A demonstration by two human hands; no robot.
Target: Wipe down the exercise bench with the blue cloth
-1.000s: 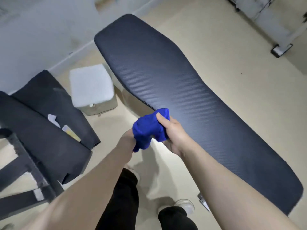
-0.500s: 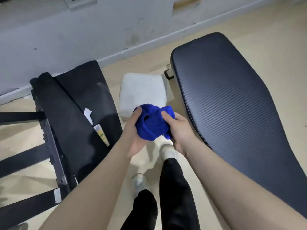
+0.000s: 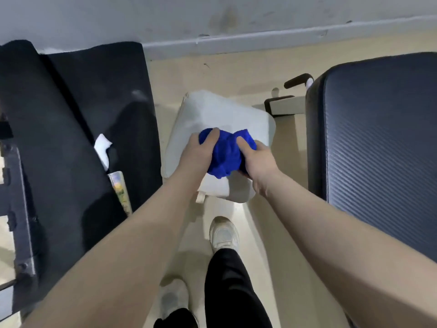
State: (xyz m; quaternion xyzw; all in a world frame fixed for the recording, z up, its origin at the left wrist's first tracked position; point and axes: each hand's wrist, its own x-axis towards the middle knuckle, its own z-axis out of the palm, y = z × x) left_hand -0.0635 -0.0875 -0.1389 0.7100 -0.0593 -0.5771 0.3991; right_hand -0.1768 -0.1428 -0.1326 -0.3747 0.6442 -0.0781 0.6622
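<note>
The blue cloth [image 3: 225, 153] is a vivid royal-blue bundle, crumpled into a rough ball with deep folds and a loose tip hanging at its lower edge; its surface looks soft and matte. Both hands grip it at once: the left hand [image 3: 197, 152] closes around its left side with the thumb pressed over the top, and the right hand [image 3: 256, 159] closes on its right side, thumb laid across the fabric. The bundle is held in the air between the two hands, above a pale grey cushion [image 3: 220, 114] that sits on the beige floor [image 3: 236, 69]. The exercise bench [image 3: 378, 138] stands to the right, well apart from the cloth; its pad is dark navy with a fine ribbed, woven-looking texture and a smooth rounded border, and part of its light frame [image 3: 286, 105] with a dark handle shows at its upper left corner. To the left lies a black padded mat [image 3: 71, 138] with scraps of white paper [image 3: 102, 147] and a printed card [image 3: 120, 192] tucked in its fold, beside a dark metal frame [image 3: 16, 209]. Below the forearms are black trouser legs [image 3: 229, 287] and white shoes [image 3: 223, 234]. A grey wall [image 3: 165, 17] with a skirting strip runs along the top
</note>
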